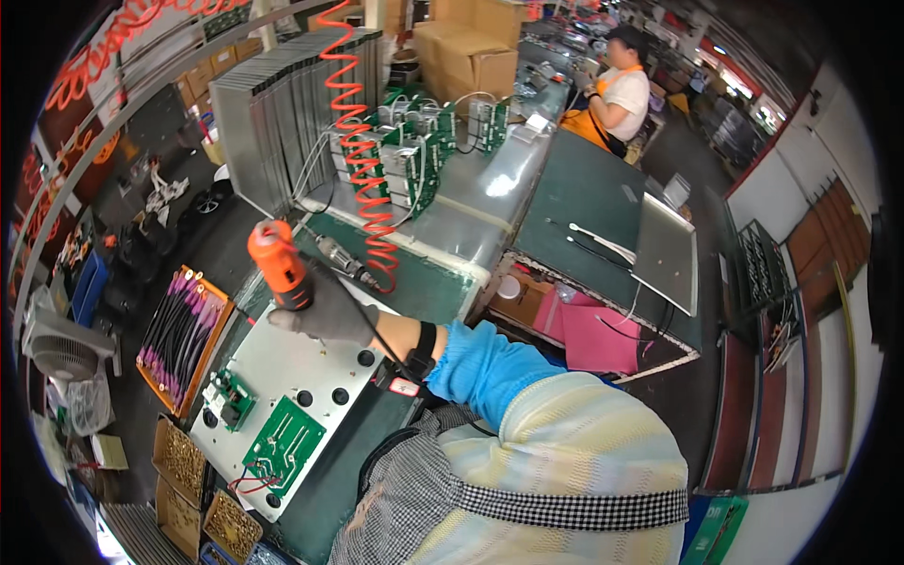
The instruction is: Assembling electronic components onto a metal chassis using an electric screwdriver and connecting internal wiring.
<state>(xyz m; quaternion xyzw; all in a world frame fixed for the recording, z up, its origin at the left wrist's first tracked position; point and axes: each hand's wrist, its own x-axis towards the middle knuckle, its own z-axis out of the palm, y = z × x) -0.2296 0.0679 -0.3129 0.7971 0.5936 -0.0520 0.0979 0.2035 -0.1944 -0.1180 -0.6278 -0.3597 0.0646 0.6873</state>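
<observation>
In a grey glove, my right hand (330, 314) is closed round an orange and black electric screwdriver (279, 262), held over a flat metal plate (353, 400) with round black-looking holes. The tool's tip is hidden by the hand. On the plate lie a green circuit board (285, 441) with red wires at its lower end and a smaller green board (229, 400) carrying raised parts. Beyond the hand, a silver hand tool (347, 263) rests near a red coiled hose (363, 174). A blue sleeve cover (485, 367) wraps my right forearm. My left hand is outside the view.
Small boxes of brass-coloured fasteners (181, 459) stand left of the plate, below an orange tray (188, 339) of black and purple cables. Metal panels (282, 113) and circuit assemblies (410, 155) stand farther back. A co-worker (617, 94) is at the far bench.
</observation>
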